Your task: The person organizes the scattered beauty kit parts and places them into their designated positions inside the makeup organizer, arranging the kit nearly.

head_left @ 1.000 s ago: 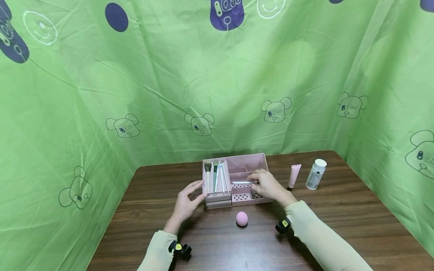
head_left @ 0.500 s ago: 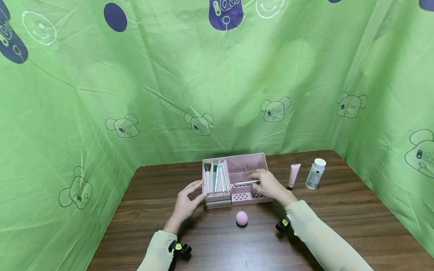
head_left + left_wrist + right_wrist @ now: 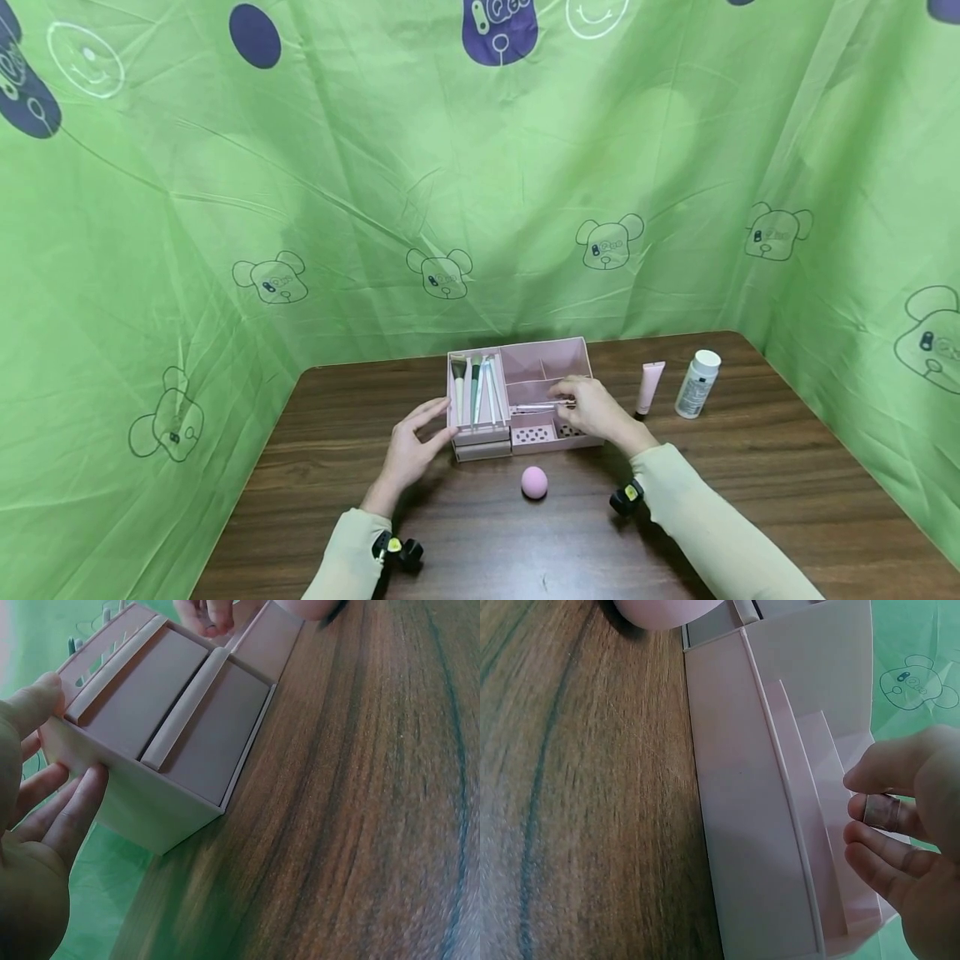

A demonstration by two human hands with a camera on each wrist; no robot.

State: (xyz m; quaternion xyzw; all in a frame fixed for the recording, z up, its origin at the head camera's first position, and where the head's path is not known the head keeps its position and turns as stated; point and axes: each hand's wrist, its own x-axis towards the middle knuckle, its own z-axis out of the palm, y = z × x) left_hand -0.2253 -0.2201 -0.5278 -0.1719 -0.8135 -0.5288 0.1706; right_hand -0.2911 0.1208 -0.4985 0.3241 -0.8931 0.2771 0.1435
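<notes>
My left hand [image 3: 411, 442] rests its fingers on the left side of a pink desk organizer [image 3: 480, 454]; in the left wrist view the thumb lies at the top edge. Several makeup brushes [image 3: 476, 392] lie in its left tray. My right hand [image 3: 592, 408] is over the middle compartment, fingers loosely extended at the dividers in the right wrist view. A slim, pale pen-like stick [image 3: 532, 408] lies low across that compartment, its right end by my fingertips. A clear, glossy band [image 3: 883, 812] shows at one finger.
A pink ball-shaped sponge [image 3: 534, 482] sits in front of the organizer on the wooden table [image 3: 315, 500]. To the right stand a pink squeeze tube [image 3: 650, 387] with a dark cap and a white bottle [image 3: 697, 387]. Green cloth [image 3: 480, 183] hangs behind.
The pen-like stick, tilted at my right hand half a second ago, now lies lower and more level in the compartment. My left hand has stayed in place.
</notes>
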